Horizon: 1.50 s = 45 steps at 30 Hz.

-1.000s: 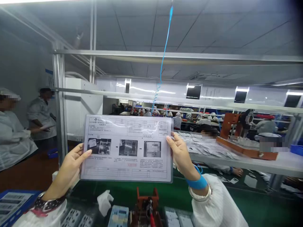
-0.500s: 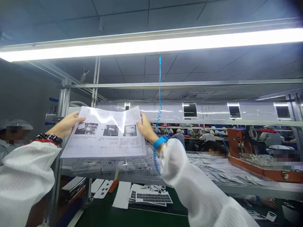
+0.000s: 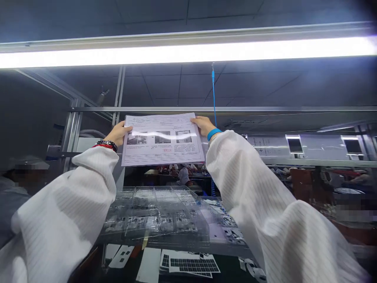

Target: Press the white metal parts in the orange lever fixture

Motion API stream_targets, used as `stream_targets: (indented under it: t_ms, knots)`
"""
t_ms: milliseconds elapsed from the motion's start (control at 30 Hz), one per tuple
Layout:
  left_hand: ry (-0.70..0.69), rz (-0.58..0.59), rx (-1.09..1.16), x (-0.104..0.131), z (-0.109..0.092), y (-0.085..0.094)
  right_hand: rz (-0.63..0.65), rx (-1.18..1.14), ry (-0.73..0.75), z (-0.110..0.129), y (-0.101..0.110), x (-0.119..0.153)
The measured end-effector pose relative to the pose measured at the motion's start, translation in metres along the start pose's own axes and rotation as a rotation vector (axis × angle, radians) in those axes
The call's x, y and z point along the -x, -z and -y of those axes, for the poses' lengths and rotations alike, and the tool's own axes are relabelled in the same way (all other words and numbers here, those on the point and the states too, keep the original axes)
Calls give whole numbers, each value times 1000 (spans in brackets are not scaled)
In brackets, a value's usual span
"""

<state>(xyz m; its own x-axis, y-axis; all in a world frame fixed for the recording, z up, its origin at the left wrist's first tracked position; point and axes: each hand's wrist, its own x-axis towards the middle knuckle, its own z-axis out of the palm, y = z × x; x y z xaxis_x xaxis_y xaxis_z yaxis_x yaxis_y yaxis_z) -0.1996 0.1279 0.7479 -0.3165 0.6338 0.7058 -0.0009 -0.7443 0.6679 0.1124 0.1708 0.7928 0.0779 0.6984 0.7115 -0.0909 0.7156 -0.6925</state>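
Observation:
Both my arms, in white sleeves, reach up and forward. A glossy instruction sheet [image 3: 162, 155], printed with text and three pictures, is stretched between my hands. My left hand [image 3: 118, 133] pinches its upper left edge, thumb on the front. On the upper right corner, my right hand [image 3: 203, 125] grips the sheet the same way, its other fingers partly behind it. A blue wrist band [image 3: 214, 134] circles my right wrist. The sheet is nearly flat, in front of the lower edge of a metal rail [image 3: 250, 109].
A lit tube lamp [image 3: 188, 55] spans overhead. Behind my right hand hangs a blue coiled cord [image 3: 214, 98]. Clear divided trays [image 3: 165, 208] holding small parts stand on a shelf below. Lower down lie printed label sheets [image 3: 194, 264]. A person [image 3: 25, 188] is at the left.
My hands have lifted the instruction sheet up and to the right, farther from me. It now hangs flatter, uncovering the clear trays underneath.

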Motion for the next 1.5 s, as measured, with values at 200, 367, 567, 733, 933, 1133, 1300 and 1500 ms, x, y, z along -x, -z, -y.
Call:
stream_targets:
  t_ms: [200,367,567,733,933,1133,1300,1500]
  knots:
    - [-47,16,53,-28,1,-19,-15,-77,53,3,13,-29]
    - [-29,20,56,-40,2,-23,24,-101,62,-2,19,-30]
    - [-15,52,53,-39,16,-21,54,-131,101,-11,23,-23]
    - [-46,83,69,-45,10,-21,45,-142,116,-11,23,-25]
    - [-30,127,74,-49,9,-20,8,-138,114,-12,23,-27]
    - [-47,170,145,-49,10,-16,2,-129,103,-10,21,-24]
    - [-11,155,102,-53,2,-19,-51,-107,62,-8,16,-26]
    - [53,169,56,-46,-9,-20,-71,-116,81,-7,16,-22]
